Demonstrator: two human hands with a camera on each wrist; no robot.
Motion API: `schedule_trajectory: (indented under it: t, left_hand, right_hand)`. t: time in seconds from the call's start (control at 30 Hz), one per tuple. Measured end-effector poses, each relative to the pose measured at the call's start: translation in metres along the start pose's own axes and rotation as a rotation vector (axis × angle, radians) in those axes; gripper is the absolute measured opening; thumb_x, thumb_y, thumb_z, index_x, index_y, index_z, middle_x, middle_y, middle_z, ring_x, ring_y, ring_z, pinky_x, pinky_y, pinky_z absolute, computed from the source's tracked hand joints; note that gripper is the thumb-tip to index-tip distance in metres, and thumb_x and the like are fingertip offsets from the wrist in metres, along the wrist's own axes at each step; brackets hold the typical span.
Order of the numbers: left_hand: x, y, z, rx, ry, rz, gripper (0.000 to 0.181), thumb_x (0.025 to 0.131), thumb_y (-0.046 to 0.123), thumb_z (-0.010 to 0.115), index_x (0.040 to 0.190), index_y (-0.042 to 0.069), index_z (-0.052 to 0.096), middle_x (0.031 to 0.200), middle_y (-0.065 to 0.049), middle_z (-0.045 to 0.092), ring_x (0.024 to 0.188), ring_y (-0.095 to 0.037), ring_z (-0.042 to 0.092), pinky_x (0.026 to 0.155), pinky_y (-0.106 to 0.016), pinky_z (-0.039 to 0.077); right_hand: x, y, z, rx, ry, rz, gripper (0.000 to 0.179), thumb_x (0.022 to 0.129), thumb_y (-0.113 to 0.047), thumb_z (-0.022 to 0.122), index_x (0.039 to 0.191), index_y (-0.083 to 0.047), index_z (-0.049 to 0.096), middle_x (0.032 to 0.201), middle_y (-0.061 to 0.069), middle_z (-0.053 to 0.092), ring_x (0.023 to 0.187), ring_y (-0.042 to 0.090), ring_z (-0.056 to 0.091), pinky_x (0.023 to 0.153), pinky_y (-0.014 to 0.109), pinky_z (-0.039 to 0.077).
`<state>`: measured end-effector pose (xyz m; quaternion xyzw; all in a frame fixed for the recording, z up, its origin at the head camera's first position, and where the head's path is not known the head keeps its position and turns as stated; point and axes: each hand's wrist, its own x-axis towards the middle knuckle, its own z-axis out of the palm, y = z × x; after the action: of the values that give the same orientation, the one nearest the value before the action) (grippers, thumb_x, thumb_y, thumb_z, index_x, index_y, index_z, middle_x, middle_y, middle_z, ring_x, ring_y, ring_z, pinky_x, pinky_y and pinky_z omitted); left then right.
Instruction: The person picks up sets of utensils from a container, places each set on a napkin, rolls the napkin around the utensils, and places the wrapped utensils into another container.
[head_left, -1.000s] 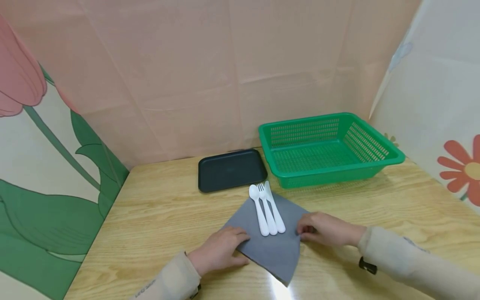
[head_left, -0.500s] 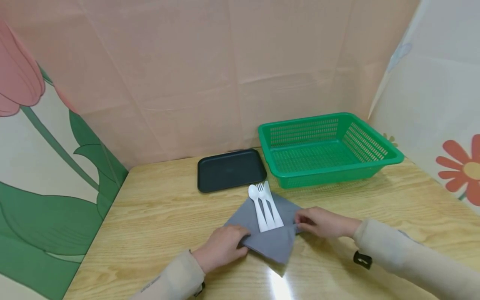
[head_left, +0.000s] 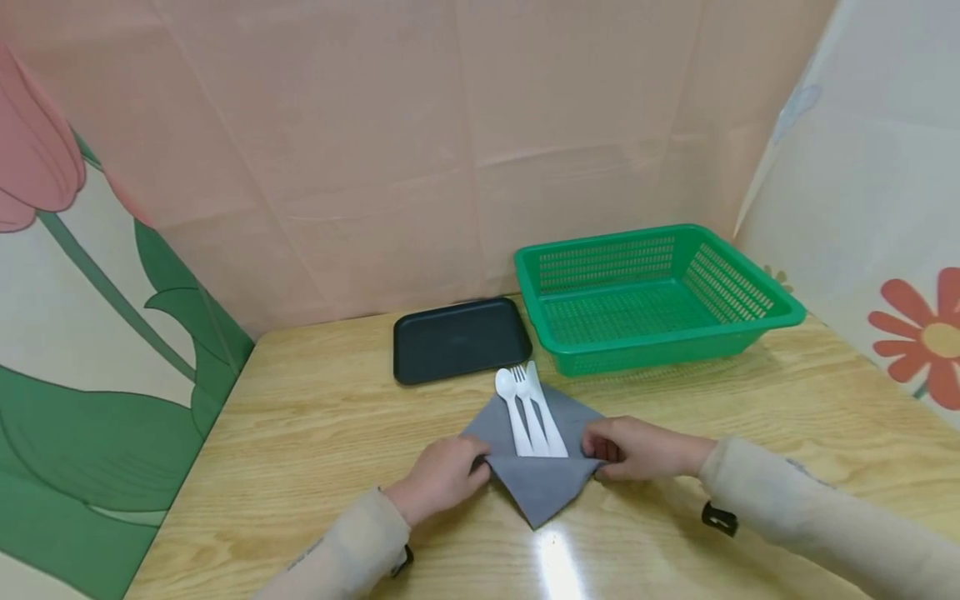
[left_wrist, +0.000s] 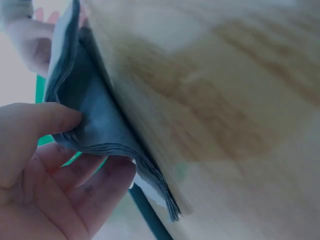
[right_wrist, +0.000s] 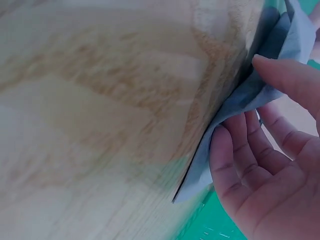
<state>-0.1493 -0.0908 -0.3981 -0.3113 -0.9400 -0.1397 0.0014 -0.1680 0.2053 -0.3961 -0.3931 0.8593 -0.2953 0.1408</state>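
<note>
A grey cloth napkin point(head_left: 543, 490) lies on the wooden table in front of me. On it rest a white spoon point(head_left: 512, 408), a white fork point(head_left: 531, 417) and a white knife point(head_left: 550, 421) side by side. The napkin's near part is folded up over their handle ends. My left hand point(head_left: 442, 477) pinches the fold's left end, thumb on one side and fingers on the other, as the left wrist view shows. At the fold's right end, my right hand point(head_left: 637, 448) pinches the cloth between thumb and fingers.
Behind the cutlery lies a black tray point(head_left: 461, 342). To its right stands a green plastic basket point(head_left: 675, 340) with slotted walls. A peach-coloured sheet point(head_left: 360, 167) hangs along the table's back edge.
Both hands have lifted the napkin's near part and brought it back over the handle ends of the cutlery. Its hanging corner has moved away from me and to the left.
</note>
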Motion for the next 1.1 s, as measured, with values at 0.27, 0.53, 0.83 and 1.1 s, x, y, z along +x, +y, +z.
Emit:
schedule_trajectory:
  t: [0.27, 0.53, 0.83, 1.1]
  left_hand:
    - [0.006, -0.008, 0.0, -0.19, -0.044, -0.065, 0.014, 0.086, 0.014, 0.06, 0.091, 0.007, 0.071, 0.083, -0.002, 0.068, 0.073, -0.008, 0.057, 0.064, -0.023, 0.046]
    - [0.01, -0.017, 0.0, -0.353, -0.066, -0.071, 0.013, 0.086, 0.01, 0.058, 0.084, 0.003, 0.068, 0.069, 0.001, 0.056, 0.061, -0.005, 0.043, 0.056, -0.018, 0.037]
    - [0.011, -0.019, -0.001, -0.396, -0.08, -0.108, 0.02, 0.09, 0.012, 0.056, 0.073, 0.005, 0.064, 0.062, 0.004, 0.049, 0.057, -0.006, 0.041, 0.053, -0.019, 0.035]
    - [0.012, -0.023, 0.002, -0.437, -0.064, -0.106, 0.016, 0.089, 0.014, 0.059, 0.077, 0.006, 0.067, 0.069, 0.0, 0.06, 0.062, -0.006, 0.046, 0.057, -0.018, 0.039]
  right_hand:
    - [0.002, 0.001, -0.001, -0.044, 0.009, 0.072, 0.012, 0.083, -0.004, 0.061, 0.091, -0.012, 0.055, 0.076, -0.007, 0.055, 0.068, -0.003, 0.046, 0.059, 0.018, 0.044]
    - [0.003, 0.001, 0.0, -0.054, 0.007, 0.04, 0.02, 0.079, -0.013, 0.07, 0.089, -0.012, 0.053, 0.077, -0.007, 0.053, 0.069, -0.002, 0.046, 0.06, 0.019, 0.044]
    - [0.004, -0.001, -0.001, -0.08, 0.014, 0.033, 0.011, 0.087, -0.015, 0.064, 0.084, -0.015, 0.054, 0.071, -0.009, 0.05, 0.064, -0.004, 0.041, 0.056, 0.017, 0.04]
    - [0.005, 0.002, -0.003, -0.083, 0.046, 0.112, 0.014, 0.092, -0.016, 0.057, 0.078, -0.014, 0.054, 0.065, -0.011, 0.045, 0.059, -0.004, 0.038, 0.054, 0.017, 0.037]
